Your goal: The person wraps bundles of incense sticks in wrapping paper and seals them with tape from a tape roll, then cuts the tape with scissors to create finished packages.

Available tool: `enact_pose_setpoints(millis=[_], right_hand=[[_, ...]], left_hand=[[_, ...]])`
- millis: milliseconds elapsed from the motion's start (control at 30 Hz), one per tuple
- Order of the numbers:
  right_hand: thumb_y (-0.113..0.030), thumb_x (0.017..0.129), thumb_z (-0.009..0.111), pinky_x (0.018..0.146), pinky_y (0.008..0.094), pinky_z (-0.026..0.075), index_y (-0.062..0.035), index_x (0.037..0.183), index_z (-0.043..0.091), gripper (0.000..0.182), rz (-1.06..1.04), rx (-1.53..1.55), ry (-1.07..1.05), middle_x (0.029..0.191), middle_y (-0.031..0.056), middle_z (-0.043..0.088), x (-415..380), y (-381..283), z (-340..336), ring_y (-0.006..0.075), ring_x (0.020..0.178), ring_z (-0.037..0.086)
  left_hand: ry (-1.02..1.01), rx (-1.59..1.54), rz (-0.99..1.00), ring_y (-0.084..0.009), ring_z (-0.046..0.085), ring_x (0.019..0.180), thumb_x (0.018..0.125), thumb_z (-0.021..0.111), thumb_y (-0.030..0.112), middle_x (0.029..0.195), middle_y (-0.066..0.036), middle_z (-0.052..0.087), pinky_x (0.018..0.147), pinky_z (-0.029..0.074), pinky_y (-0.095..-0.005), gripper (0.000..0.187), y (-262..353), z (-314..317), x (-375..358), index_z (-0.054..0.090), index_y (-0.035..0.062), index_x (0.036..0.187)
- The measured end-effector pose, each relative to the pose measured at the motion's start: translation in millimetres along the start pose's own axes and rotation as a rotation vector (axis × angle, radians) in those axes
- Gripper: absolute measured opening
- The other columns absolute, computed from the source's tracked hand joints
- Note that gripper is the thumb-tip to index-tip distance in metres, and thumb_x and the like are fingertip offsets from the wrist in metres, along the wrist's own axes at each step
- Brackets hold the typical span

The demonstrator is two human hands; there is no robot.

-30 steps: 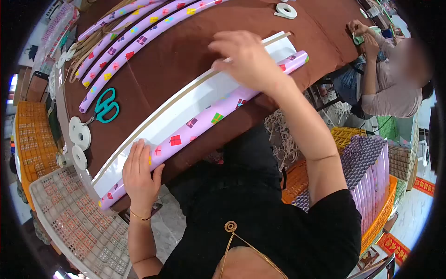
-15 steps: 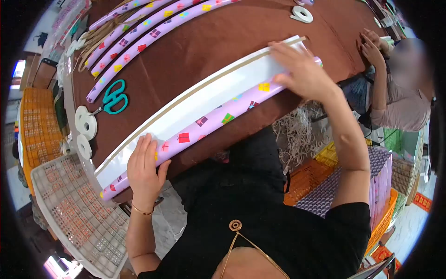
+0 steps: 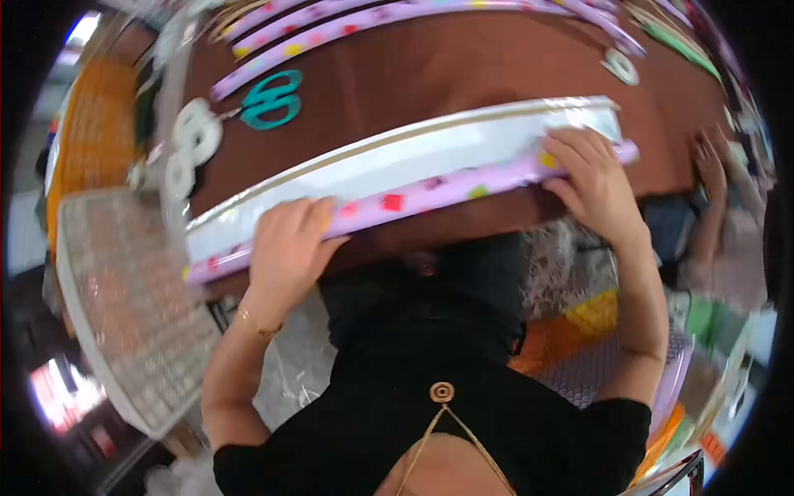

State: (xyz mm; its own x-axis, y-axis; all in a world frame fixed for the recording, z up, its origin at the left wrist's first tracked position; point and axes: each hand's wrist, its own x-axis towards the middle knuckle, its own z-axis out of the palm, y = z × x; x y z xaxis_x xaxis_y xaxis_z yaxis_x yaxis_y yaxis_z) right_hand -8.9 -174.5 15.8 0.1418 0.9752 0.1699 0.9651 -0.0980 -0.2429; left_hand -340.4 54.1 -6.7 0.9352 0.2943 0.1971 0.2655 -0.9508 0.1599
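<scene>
A partly rolled sheet of lilac gift wrapping paper (image 3: 438, 192), printed with small coloured presents, lies along the near side of the brown-covered table (image 3: 413, 78). Its white inner side (image 3: 430, 149) faces up behind the roll, with a tan strip (image 3: 356, 155) along the far edge. My left hand (image 3: 289, 252) grips the roll left of the middle, fingers over the top and thumb at the near side. Near the right end, my right hand (image 3: 595, 186) curves over the roll, fingertips on the white side. Motion blurs the view slightly.
Teal-handled scissors (image 3: 271, 101) lie at the left, beside white tape rolls (image 3: 197, 136). Several finished lilac rolls (image 3: 356, 31) lie at the back. Another white tape roll (image 3: 620, 66) sits back right. A pale plastic crate (image 3: 124, 306) stands left; a co-worker's hand (image 3: 711, 165) is at right.
My view has turned, so the paper lies more level. My right hand has come down from the paper's far edge onto the roll. The left hand stays on the roll, its fingers more curled.
</scene>
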Motion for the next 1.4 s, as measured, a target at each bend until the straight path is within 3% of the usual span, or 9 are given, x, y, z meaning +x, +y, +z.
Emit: enact_pose_setpoints(millis=[367,500,667,833,867,933,1067,1200,1400], right_hand=[[0.003,0.064,0.058,0.072,0.0465,0.044,0.0002,0.095,0.052,0.031,-0.087,-0.104,-0.059,0.09,0.0197,0.055,15,-8,11,0.0411,0.088,0.055],[0.005,0.06,0.062,0.066,0.0476,0.043,-0.0005,0.086,0.049,0.029,-0.066,-0.016,-0.092,0.078,0.0187,0.052,13,-5,15,0.0427,0.077,0.054],[0.003,0.059,0.064,0.065,0.0473,0.043,-0.0013,0.085,0.049,0.03,-0.118,-0.213,0.043,0.075,0.0177,0.05,22,4,7,0.041,0.074,0.054],[0.003,0.058,0.062,0.064,0.0485,0.043,-0.0026,0.085,0.05,0.029,-0.072,-0.127,-0.141,0.08,0.0179,0.056,16,20,5,0.0419,0.077,0.056],[0.006,0.06,0.055,0.067,0.048,0.043,0.0002,0.079,0.05,0.021,0.017,-0.025,-0.117,0.075,0.0251,0.052,18,6,4,0.0485,0.079,0.052],[0.006,0.06,0.055,0.067,0.0483,0.043,0.0,0.08,0.05,0.022,-0.018,-0.074,-0.067,0.077,0.0242,0.053,15,15,7,0.0479,0.079,0.053],[0.004,0.058,0.06,0.065,0.0493,0.043,-0.0025,0.084,0.05,0.028,-0.131,-0.282,0.055,0.076,0.0186,0.052,24,11,-11,0.0423,0.074,0.054],[-0.002,0.055,0.064,0.07,0.0483,0.047,-0.0041,0.09,0.057,0.035,-0.091,-0.194,-0.074,0.08,0.0172,0.058,19,12,-9,0.041,0.079,0.059],[-0.003,0.057,0.066,0.066,0.0462,0.046,-0.0049,0.087,0.052,0.033,-0.126,-0.204,0.087,0.076,0.0143,0.056,20,-4,-5,0.0373,0.073,0.057]], left_hand=[[-0.117,-0.113,-0.105,-0.0301,0.06,0.082,0.07,0.074,0.016,0.081,-0.009,0.056,0.07,0.049,-0.0426,0.03,-10,-17,0,0.052,0.0063,0.087],[0.134,0.185,-0.038,-0.0315,0.062,0.076,0.068,0.072,0.012,0.074,-0.008,0.057,0.063,0.049,-0.0439,0.024,-12,-27,2,0.052,0.0063,0.079],[-0.282,-0.256,-0.126,-0.0335,0.064,0.071,0.067,0.072,0.012,0.073,-0.012,0.061,0.062,0.051,-0.0448,0.023,-12,-32,5,0.056,0.0056,0.082],[-0.027,-0.002,-0.086,-0.0303,0.066,0.072,0.071,0.067,0.013,0.073,-0.01,0.062,0.061,0.052,-0.0429,0.015,-13,-25,11,0.056,0.0069,0.08],[0.061,0.072,-0.038,-0.0295,0.066,0.072,0.072,0.067,0.013,0.073,-0.01,0.062,0.061,0.052,-0.0425,0.014,-13,-27,11,0.056,0.0074,0.079],[0.112,0.085,-0.023,-0.0308,0.067,0.074,0.078,0.061,0.014,0.072,-0.012,0.063,0.063,0.053,-0.0434,0.009,-10,-27,12,0.059,0.0052,0.079],[-0.092,-0.186,-0.076,-0.0328,0.063,0.072,0.073,0.067,0.015,0.071,-0.009,0.06,0.068,0.053,-0.0444,0.021,-8,-30,12,0.06,0.0061,0.09],[0.057,0.082,0.041,-0.029,0.062,0.074,0.068,0.068,0.013,0.077,-0.01,0.058,0.064,0.05,-0.0426,0.021,-10,-33,13,0.056,0.0072,0.084],[0.052,0.109,-0.009,-0.0272,0.057,0.079,0.057,0.081,0.009,0.082,-0.009,0.052,0.062,0.048,-0.0385,0.04,1,-33,14,0.052,0.0085,0.084]])
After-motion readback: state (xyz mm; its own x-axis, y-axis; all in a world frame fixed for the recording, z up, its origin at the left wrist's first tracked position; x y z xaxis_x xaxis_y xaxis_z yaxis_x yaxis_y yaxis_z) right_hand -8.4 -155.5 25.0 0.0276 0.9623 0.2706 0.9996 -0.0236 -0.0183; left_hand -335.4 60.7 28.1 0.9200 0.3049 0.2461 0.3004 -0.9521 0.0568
